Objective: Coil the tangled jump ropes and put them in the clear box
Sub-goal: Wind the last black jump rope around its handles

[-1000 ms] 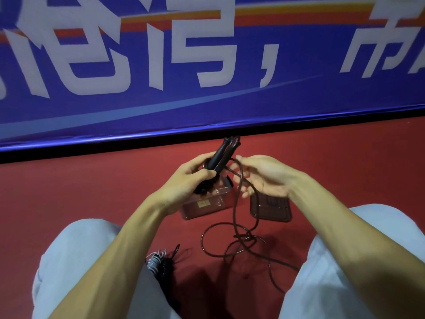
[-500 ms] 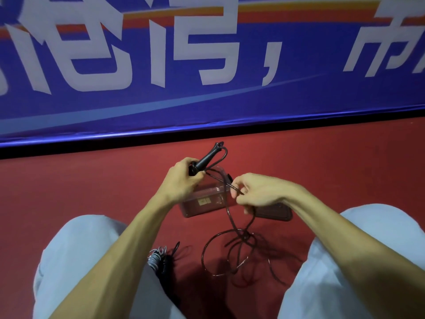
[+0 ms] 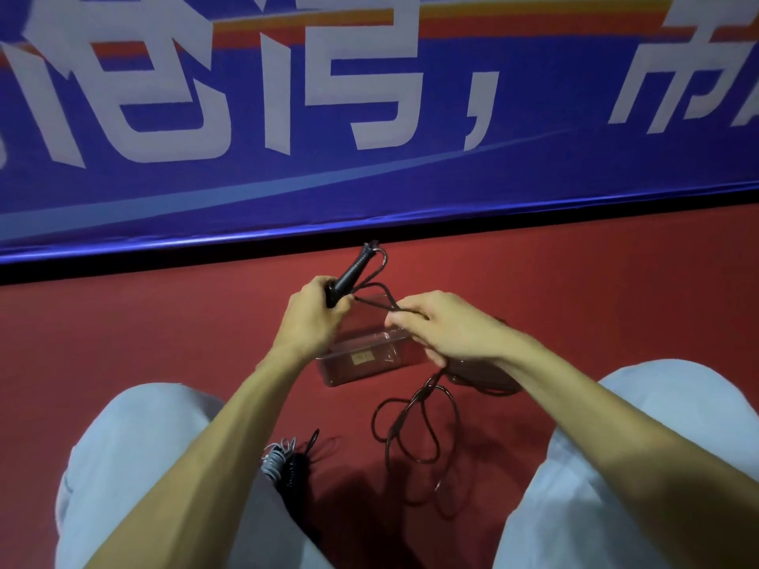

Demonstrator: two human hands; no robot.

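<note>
Handling probably light, limp and snag-prone, thin dark jump rope point(image 3: 410, 425) runs from black ribbed handle point(image 3: 351, 273) gripped in your left hand point(image 3: 312, 318), through your pinching right hand point(image 3: 447, 330), to loops on red floor point(image 3: 164, 342) near clear plastic box point(image 3: 361, 365); hold by the handle.

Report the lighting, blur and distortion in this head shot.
Head view: dim, flat light; a heavy shadow between the knees swallows the lower loops of the dark rope; wide-angle bending bows the lower edge of the banner, and its letters look soft; the clear box nearly vanishes against the red floor.
</note>
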